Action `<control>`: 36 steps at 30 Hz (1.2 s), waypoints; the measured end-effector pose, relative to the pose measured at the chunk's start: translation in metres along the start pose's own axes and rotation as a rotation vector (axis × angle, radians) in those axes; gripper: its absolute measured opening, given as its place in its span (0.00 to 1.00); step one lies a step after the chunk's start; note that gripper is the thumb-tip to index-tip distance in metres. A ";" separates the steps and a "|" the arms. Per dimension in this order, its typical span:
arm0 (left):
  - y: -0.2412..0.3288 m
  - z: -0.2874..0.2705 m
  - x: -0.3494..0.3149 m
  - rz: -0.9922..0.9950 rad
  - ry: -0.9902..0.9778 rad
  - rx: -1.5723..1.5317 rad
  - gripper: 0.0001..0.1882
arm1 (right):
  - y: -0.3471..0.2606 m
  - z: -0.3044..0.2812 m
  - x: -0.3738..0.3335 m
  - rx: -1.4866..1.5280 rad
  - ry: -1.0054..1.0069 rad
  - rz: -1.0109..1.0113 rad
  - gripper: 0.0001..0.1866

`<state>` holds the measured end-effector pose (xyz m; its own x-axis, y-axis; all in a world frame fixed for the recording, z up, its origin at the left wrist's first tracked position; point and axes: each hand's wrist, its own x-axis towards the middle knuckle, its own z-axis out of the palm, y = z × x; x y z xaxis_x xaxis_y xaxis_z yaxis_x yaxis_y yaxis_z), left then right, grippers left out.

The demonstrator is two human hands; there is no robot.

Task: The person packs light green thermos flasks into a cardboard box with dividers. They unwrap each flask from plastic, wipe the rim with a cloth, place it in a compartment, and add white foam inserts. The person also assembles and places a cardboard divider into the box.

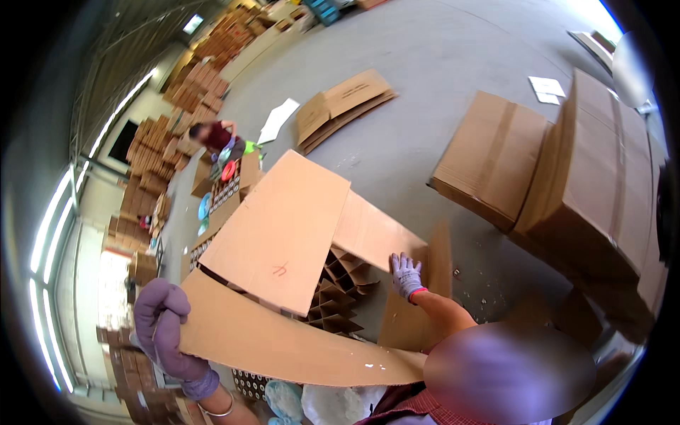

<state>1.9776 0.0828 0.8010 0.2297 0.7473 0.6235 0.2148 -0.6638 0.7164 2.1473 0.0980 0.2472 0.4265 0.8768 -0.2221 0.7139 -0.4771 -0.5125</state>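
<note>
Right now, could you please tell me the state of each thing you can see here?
Left hand: gloved, gripping the near flap's edge.
Right hand: gloved, resting on the far flap.
Open carton: flaps up, unsealed.
Cardboard divider grid: seated inside, cells look empty.
Flattened cartons: folded flat on the floor.
Stacked boxes: closed.

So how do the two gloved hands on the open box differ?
The left hand wears a purple glove and grips the near flap at its edge; the right hand, in a pale speckled glove with a red cuff, rests on the far flap. Both touch the same box.
</note>
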 end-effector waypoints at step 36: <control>-0.411 -0.036 0.113 -0.355 -1.192 1.227 0.61 | -0.311 -0.059 0.106 0.746 -0.141 -0.973 0.18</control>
<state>1.8814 0.4407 0.5883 0.4075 0.7932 -0.4525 0.8072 -0.5446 -0.2276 2.0031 0.3356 0.4317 -0.2019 0.8685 0.4527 0.1897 0.4881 -0.8519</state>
